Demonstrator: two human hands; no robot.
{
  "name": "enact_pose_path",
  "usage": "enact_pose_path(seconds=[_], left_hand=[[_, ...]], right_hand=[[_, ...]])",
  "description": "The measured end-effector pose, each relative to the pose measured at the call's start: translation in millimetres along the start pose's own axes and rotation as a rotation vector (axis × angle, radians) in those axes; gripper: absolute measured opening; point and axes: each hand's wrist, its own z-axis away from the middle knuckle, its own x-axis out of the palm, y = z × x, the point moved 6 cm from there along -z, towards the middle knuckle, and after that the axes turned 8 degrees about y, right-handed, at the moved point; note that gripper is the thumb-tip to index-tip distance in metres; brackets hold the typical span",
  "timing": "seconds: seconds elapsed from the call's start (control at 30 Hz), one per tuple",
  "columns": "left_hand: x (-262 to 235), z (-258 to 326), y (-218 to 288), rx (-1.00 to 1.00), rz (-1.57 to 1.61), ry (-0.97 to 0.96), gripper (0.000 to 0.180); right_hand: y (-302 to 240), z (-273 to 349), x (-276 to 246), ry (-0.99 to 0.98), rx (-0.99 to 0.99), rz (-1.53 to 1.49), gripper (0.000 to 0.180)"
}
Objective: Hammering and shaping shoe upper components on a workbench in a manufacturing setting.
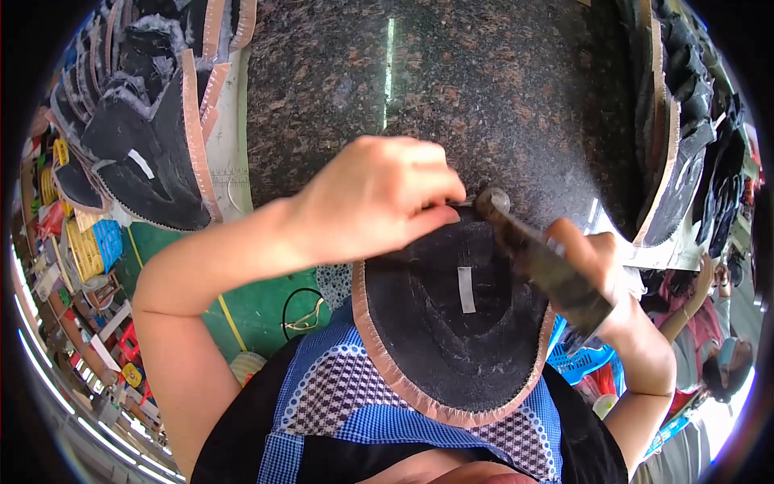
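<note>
Head view, what's happening?
– Right hand (592,260) is wrapped round a blurry dark tool (556,270); left hand (395,192) is at the black piece's (459,351) top edge, can't tell if pinching.
– Piece is where?
– Between blue apron (387,423) and speckled tabletop (339,97).

A black top (347,466) is worn, its short sleeves (230,423) ended above the elbows. It is overlaid by a blue-and-white gingham apron (280,457), inset with dark-and-white checked panels (343,395) that are bordered by pale trim (306,381) patterned with small blue rings. The left hand (387,189) and right hand (592,262) are left bare.
</note>
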Motion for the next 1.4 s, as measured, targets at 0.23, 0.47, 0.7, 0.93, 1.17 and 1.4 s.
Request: enact_pose_path(seconds=[0.23, 0.47, 0.7, 0.93, 1.17, 1.4], left_hand=[[4, 9, 18, 0.263, -0.182, 0.052, 0.016], [-1, 6, 12, 0.329, -0.212, -0.011, 0.014], [-9, 10, 10, 0.373, -0.169, -0.084, 0.015], [-11, 28, 10, 0.452, -0.222, 0.099, 0.016], [-12, 41, 3, 0.300, -0.147, 0.202, 0.020], [-9, 64, 11, 0.248, -0.342, 0.464, 0.023]], right_hand=[[2, 3, 1, -0.148, 0.214, -0.015, 0.012], [-17, -13, -1, -0.022, 0.029, -0.062, 0.021], [-4, 6, 0, -0.028, -0.051, 0.194, 0.014], [-18, -24, 6, -0.119, 0.111, -0.109, 0.009], [-33, -36, -1, -0.063, 0.077, 0.212, 0.012], [-22, -34, 17, -0.045, -0.159, 0.037, 0.009]])
